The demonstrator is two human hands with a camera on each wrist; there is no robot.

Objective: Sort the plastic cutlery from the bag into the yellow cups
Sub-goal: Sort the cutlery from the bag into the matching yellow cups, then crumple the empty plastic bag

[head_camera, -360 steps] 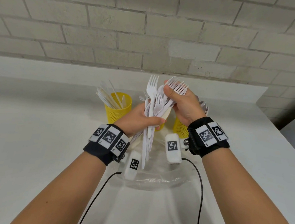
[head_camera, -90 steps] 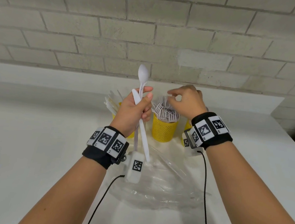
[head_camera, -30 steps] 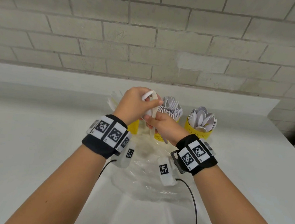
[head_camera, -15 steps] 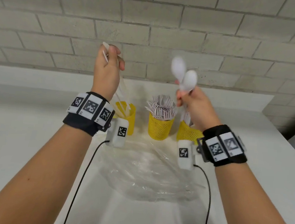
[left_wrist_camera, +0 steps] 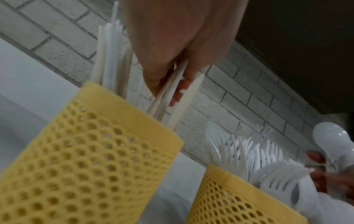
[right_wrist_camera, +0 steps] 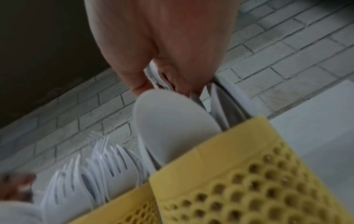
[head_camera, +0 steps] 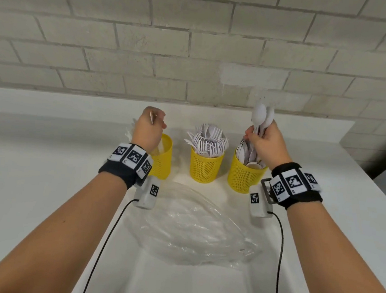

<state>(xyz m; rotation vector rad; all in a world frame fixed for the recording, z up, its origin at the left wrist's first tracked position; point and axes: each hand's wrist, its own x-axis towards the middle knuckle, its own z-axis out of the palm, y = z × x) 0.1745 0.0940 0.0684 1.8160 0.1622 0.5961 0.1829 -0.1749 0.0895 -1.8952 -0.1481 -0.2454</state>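
Clear plastic bag (head_camera: pixel 191 230), flat and limp on the white counter (head_camera: pixel 32 179), before three yellow mesh cups (head_camera: pixel 205 168) of knives, forks, spoons. Cutlery: light, stiff, slick, likely best held by the handles. Left hand (head_camera: pixel 148 128) pinches two knives (left_wrist_camera: pixel 172 91) over the left cup; right hand (head_camera: pixel 263 144) grips spoons (head_camera: pixel 261 116) over the right.

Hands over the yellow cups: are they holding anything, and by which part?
Left hand grips white knives near their upper ends over the left cup. Right hand grips spoons by the handles, bowls up.
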